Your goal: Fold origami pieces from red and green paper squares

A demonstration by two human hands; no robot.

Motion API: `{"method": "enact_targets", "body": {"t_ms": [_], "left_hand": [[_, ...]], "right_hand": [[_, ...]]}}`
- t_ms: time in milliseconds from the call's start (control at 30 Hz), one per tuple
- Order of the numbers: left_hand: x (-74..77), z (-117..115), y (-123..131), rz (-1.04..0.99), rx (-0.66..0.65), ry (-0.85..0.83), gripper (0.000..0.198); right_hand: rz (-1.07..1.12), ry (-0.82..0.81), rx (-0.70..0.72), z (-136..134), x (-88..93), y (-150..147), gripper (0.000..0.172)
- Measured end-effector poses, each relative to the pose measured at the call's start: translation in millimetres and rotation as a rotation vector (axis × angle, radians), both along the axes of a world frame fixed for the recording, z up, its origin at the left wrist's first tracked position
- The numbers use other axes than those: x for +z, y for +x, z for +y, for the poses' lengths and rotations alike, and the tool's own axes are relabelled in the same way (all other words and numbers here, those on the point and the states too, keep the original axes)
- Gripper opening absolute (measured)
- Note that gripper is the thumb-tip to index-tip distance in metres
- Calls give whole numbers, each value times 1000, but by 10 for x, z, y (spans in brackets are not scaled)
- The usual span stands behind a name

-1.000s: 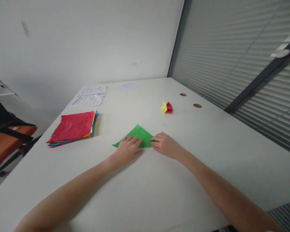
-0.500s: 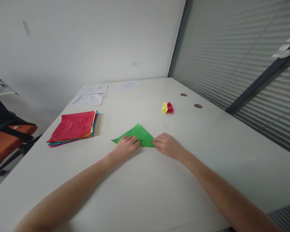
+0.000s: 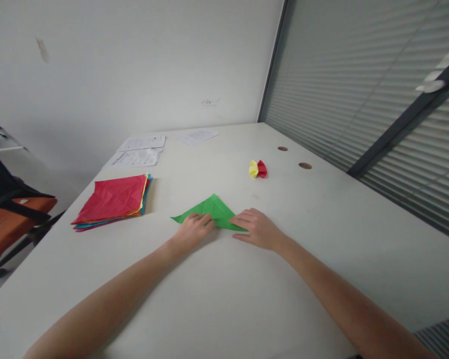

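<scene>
A green paper (image 3: 211,209) folded into a triangle lies flat on the white table (image 3: 224,279) in front of me. My left hand (image 3: 192,230) presses on its lower left part with the fingers curled down onto the paper. My right hand (image 3: 257,228) rests on the triangle's right corner, fingers stretched out flat and pointing left. Neither hand lifts the paper.
A stack of coloured paper sheets (image 3: 112,200), red on top, lies to the left. A small yellow and red folded paper piece (image 3: 258,169) sits further back. Printed sheets (image 3: 138,152) lie near the wall. Two round holes (image 3: 305,165) mark the table. An orange chair (image 3: 7,219) stands left.
My left hand has slid leftward and down along the triangle's lower edge. My right hand's fingers have flattened onto the right corner.
</scene>
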State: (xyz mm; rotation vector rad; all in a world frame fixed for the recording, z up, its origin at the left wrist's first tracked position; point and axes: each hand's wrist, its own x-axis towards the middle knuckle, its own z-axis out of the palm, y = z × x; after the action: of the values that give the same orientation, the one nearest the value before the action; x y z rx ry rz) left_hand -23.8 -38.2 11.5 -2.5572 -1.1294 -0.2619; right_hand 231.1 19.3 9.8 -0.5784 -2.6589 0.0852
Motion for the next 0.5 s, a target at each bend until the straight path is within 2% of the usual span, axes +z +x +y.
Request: {"method": "enact_targets", "body": {"t_ms": [67,200,333,433,500], "left_hand": [[-24,10,-22,-27,20,-5,15],[-69,19,-28,-103,39,-17,22],[-46,-9,10,-224,47,-61,33],[-4,-28,18,-271,25,-123,39],[14,-29,12,-270,-15,-178,38]], "right_hand": [[62,-60,-8,17,16,23,31],[163,-175,5,69,37,79,15],[304,-330,58,64,77,89,11],[400,-530,95,35,133,90,15],[387,-663,68,29,169,114,20]]}}
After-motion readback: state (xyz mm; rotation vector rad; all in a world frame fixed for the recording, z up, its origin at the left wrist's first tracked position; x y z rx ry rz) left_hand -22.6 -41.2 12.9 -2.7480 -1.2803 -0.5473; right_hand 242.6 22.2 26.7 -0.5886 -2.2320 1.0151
